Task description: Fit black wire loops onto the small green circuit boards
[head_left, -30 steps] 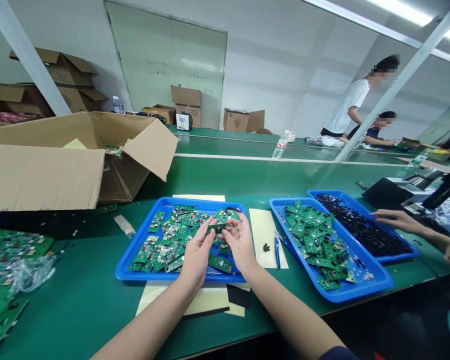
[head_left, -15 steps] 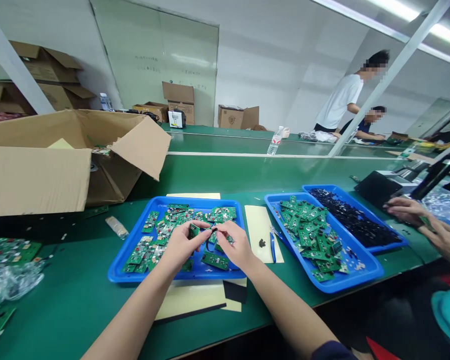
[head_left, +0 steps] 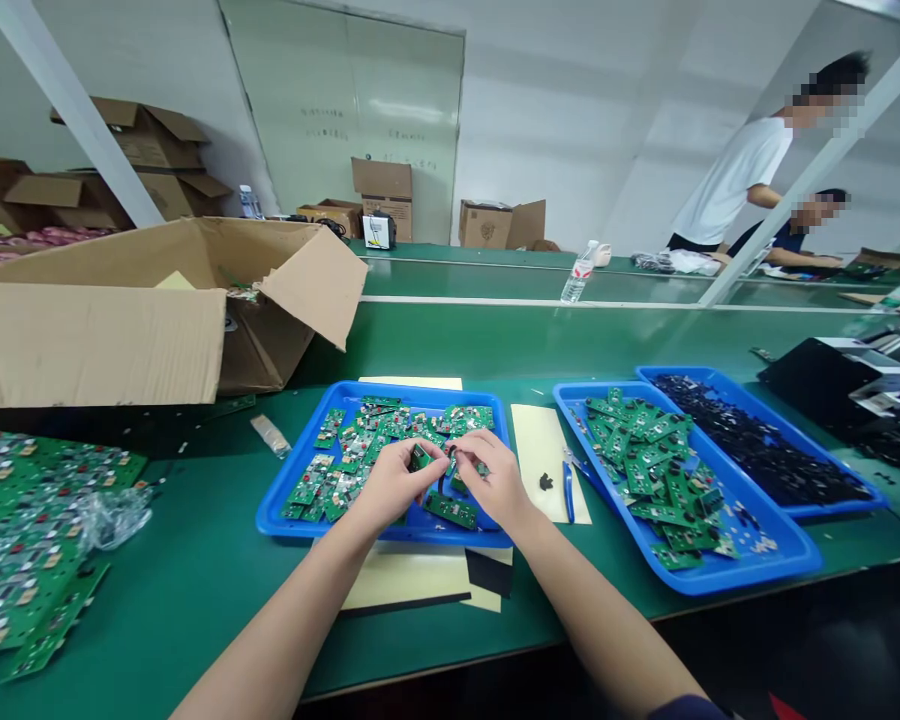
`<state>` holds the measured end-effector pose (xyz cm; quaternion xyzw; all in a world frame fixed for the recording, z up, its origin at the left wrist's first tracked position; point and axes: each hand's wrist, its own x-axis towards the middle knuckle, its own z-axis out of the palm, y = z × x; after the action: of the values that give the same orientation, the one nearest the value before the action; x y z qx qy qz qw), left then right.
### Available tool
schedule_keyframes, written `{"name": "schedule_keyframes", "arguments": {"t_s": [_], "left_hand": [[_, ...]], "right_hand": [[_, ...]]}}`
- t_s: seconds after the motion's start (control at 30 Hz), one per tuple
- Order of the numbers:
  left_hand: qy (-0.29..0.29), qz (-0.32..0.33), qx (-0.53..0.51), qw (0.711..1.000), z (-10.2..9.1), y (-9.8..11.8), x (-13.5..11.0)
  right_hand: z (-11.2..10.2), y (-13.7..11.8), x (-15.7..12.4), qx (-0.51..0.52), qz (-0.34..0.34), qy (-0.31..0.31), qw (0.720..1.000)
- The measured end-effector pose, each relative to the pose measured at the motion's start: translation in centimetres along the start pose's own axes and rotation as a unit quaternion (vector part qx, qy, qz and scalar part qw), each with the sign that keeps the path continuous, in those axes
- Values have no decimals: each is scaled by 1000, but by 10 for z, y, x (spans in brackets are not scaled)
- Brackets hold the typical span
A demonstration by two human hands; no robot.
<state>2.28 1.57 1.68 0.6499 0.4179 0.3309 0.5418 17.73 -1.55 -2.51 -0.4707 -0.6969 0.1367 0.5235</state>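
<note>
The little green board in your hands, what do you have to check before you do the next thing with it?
1. Board held: ok. The left hand pinches the small green board over the blue tray.
2. Other hand ready: ok. The right hand has its fingertips right beside the board.
3. Small piece in the right fingers: cannot tell, too tiny to see.
4. Room to put it down: ok. The second tray of boards to the right has bare spots.
5. Pliers out of the way: ok. The blue-handled pliers lie on the yellow sheet, apart from both hands.
</note>
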Motion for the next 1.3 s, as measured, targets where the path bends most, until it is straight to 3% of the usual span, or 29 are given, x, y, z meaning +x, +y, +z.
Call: {"name": "schedule_keyframes", "arguments": {"t_s": [0.17, 0.3, 0.47, 0.6, 0.7, 0.83, 0.97, 1.17, 1.23, 1.3], "left_hand": [[28, -14, -63, 998, -5, -2, 3], [-1, -16, -74, 997, -6, -2, 2], [-32, 0, -72, 997, -6, -4, 1], [-39, -7, -70, 997, -6, -4, 1], [-30, -10, -76, 997, -5, -4, 1], [-18, -16, -68, 997, -2, -3, 0], [-28, -22, -40, 999, 3, -2, -2], [-67, -56, -160, 983, 8, -6, -3], [-70, -76, -197, 975, 8, -6, -3], [-79, -74, -197, 974, 7, -5, -2]], "right_hand": [[7, -4, -5, -97, 14, -62, 993], [8, -6, -6, -104, 10, -60, 993], [4, 0, -4, -25, 22, -22, 999], [4, 6, -3, 6, 111, 2, 994], [3, 3, -2, 74, 136, 5, 988], [4, -5, 0, 186, 171, 4, 968], [10, -8, -2, 219, 211, 44, 952], [-3, -3, 0, 143, 199, 166, 955], [-10, -3, 2, 105, 157, 150, 970], [-15, -4, 3, 57, 87, 71, 992]]}}
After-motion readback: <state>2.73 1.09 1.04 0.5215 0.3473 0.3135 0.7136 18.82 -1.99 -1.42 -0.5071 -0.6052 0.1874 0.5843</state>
